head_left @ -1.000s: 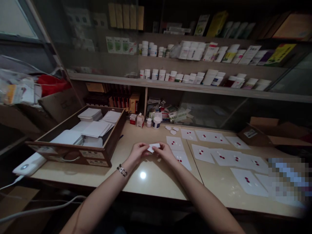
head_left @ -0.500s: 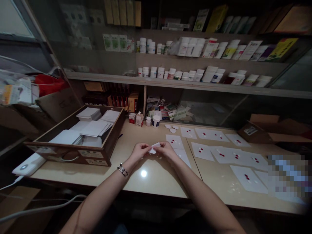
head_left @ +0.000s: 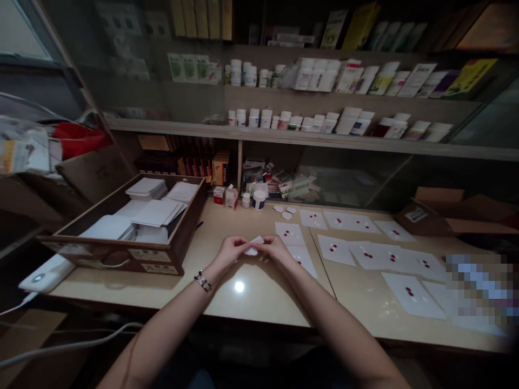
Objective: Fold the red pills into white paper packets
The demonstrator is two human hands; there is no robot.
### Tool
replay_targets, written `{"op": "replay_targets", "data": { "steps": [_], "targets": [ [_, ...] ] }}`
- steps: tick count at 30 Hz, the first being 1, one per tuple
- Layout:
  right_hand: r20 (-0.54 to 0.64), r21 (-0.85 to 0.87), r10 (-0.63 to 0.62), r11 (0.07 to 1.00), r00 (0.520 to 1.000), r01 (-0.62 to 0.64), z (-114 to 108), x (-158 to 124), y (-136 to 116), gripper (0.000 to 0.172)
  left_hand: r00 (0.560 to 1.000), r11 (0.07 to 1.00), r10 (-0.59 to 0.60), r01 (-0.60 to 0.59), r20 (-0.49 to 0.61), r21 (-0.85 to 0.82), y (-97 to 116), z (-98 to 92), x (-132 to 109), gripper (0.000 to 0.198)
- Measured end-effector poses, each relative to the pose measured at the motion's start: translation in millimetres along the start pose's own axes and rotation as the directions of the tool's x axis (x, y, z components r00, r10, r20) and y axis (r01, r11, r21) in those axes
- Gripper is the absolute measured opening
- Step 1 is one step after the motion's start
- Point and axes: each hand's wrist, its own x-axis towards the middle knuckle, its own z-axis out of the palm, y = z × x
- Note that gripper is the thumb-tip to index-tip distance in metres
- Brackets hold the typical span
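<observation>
Between my fingertips is a small folded white paper packet (head_left: 254, 247), held just above the table. My left hand (head_left: 232, 252) pinches its left side and my right hand (head_left: 275, 249) pinches its right side; both are closed on it. Part of the paper is hidden by the fingers. Right of my right hand lie white paper sheets (head_left: 290, 230) bearing red and white pills. More such sheets (head_left: 367, 255) spread over the right part of the table. Beyond my hands, several folded paper packets (head_left: 286, 215) rest near the back.
A wooden drawer (head_left: 156, 254) holding stacks of white paper stands on the left. Small boxes (head_left: 231, 198) and white bottles (head_left: 258, 200) stand at the table's back. Shelves (head_left: 259, 132) of medicine bottles rise behind. An open cardboard box (head_left: 425, 216) sits at the right rear.
Both hands keep hold of the paper packet, and its visible shape has shifted slightly between the fingers. The whole view has moved very little.
</observation>
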Motion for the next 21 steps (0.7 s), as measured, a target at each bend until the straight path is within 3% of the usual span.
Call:
{"op": "replay_targets", "data": {
  "steps": [3,11,21],
  "targets": [
    [0.000,0.012,-0.032,0.999,0.999,0.032,2.5,-0.2,-0.2,0.032,1.000,1.000,0.017,-0.017,-0.008,0.023,-1.4,-0.3,0.8,0.036],
    [-0.134,0.112,-0.087,0.988,0.987,0.102,8.4,0.7,3.5,0.029,1.000,1.000,0.012,-0.012,-0.011,0.008,-7.5,0.8,5.2,0.029],
    [-0.124,0.077,-0.100,0.991,0.987,0.110,6.9,1.3,2.9,0.040,0.999,0.999,-0.021,0.023,0.035,-0.038,-6.4,0.8,4.0,0.026]
  ]
}}
